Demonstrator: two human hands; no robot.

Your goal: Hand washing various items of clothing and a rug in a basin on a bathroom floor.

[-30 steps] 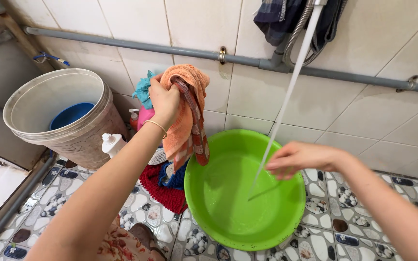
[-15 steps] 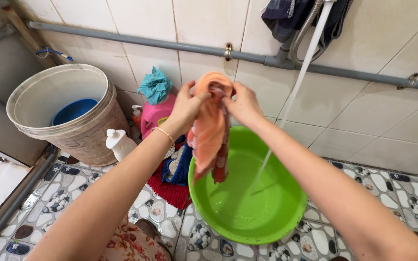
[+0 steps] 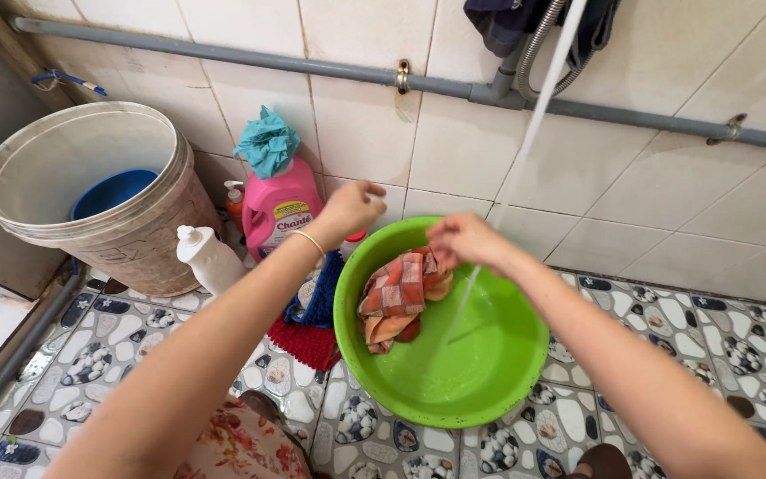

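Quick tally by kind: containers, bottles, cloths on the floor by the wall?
Basins and buckets: 2, green basin, large pale bucket.
Bottles: 2, pink jug, white bottle.
Cloths: 4, orange checked cloth in the basin, teal rag on the jug, blue cloth, red mat.
Total: 8.

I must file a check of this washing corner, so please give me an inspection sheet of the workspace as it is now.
Surface: pebble-pattern tiled floor.
Job's things: orange checked cloth lies inside the green basin; a water stream falls into it.
Clutter: pink detergent bottle, white bottle, large bucket, red and blue mats.
Grippers: left hand and right hand above the basin, holding nothing.
Cables: hose hangs by the wall.
Surroundings: tiled wall with a grey pipe.
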